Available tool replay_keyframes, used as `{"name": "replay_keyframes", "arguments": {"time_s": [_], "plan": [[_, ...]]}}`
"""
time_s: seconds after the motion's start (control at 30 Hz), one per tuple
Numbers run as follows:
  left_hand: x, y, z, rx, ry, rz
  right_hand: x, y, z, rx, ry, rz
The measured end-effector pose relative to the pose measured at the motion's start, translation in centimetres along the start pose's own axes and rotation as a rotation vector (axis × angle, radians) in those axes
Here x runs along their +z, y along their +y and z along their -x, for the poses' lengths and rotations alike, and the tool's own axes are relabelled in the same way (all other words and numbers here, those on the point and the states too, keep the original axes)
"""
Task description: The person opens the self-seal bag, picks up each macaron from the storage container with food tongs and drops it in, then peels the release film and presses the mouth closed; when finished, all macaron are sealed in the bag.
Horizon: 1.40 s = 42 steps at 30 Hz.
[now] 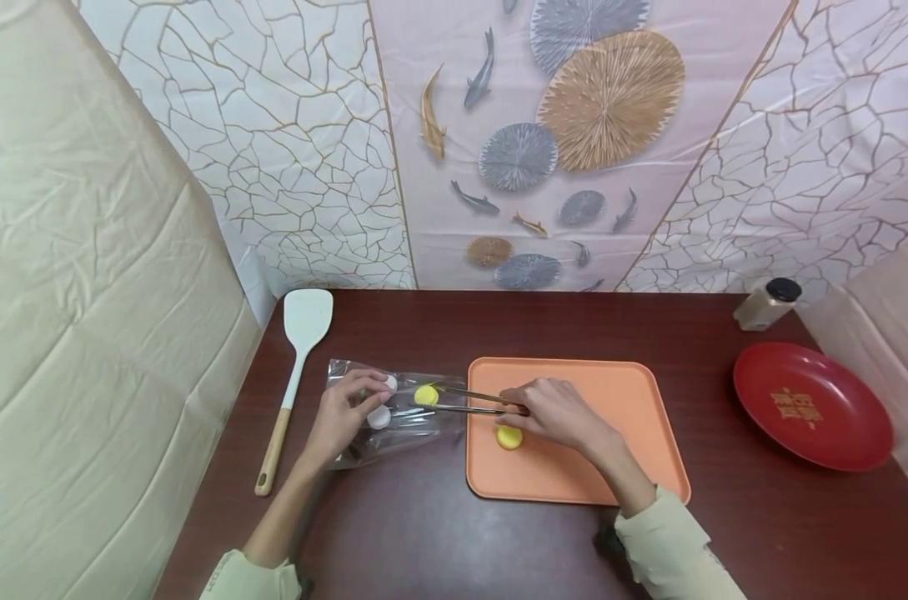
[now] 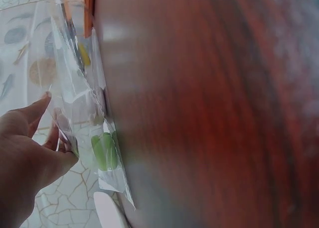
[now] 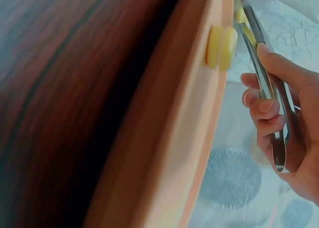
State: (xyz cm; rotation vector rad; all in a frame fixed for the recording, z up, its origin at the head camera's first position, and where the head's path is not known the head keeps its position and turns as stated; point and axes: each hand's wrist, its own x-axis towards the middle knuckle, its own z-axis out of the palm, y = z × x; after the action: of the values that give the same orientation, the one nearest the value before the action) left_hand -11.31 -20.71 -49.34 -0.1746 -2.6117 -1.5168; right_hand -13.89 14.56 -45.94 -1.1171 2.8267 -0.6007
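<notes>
My right hand (image 1: 547, 408) grips metal tongs (image 3: 264, 71), whose arms point left over the clear plastic bag (image 1: 416, 437). A yellow macaron (image 1: 426, 395) lies at the tong tips, within the bag's outline. My left hand (image 1: 341, 412) pinches the bag's film (image 2: 62, 121) near its left end. Close to those fingers are two pale round pieces (image 1: 379, 417); in the left wrist view a green macaron (image 2: 104, 151) shows through the plastic. Below the right hand, another yellow macaron (image 3: 221, 48) sits on the orange tray (image 1: 611, 483).
A white spatula (image 1: 298, 350) with a wooden handle lies left of the bag. On the right are a red plate (image 1: 836, 425) and, behind it, a jar with a black lid (image 1: 767, 304). Patterned cloth (image 1: 333, 167) hangs along the table's back edge.
</notes>
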Motion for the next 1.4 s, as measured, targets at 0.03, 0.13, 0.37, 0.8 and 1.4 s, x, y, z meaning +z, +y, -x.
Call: {"name": "replay_keyframes", "arguments": {"time_s": [0.03,0.13,0.37,0.8,1.4], "plan": [[0.0,0.0,0.0,0.0,0.0,0.0,0.2,-0.1,-0.3,-0.008,0.004,-0.001],[0.0,0.0,0.0,-0.001,0.002,-0.002,0.8,-0.3,-1.0,-0.015,0.03,-0.003],[0.1,0.1,-0.2,0.001,0.006,-0.009,1.5,-0.7,-1.6,0.028,0.056,0.024],[0.7,0.4,-0.6,-0.039,-0.002,-0.069,2.3,-0.8,-1.4,0.1,0.046,0.042],[1.0,0.1,-0.7,-0.04,-0.004,-0.056,-0.5,0.3,5.3,0.171,0.127,-0.022]]}}
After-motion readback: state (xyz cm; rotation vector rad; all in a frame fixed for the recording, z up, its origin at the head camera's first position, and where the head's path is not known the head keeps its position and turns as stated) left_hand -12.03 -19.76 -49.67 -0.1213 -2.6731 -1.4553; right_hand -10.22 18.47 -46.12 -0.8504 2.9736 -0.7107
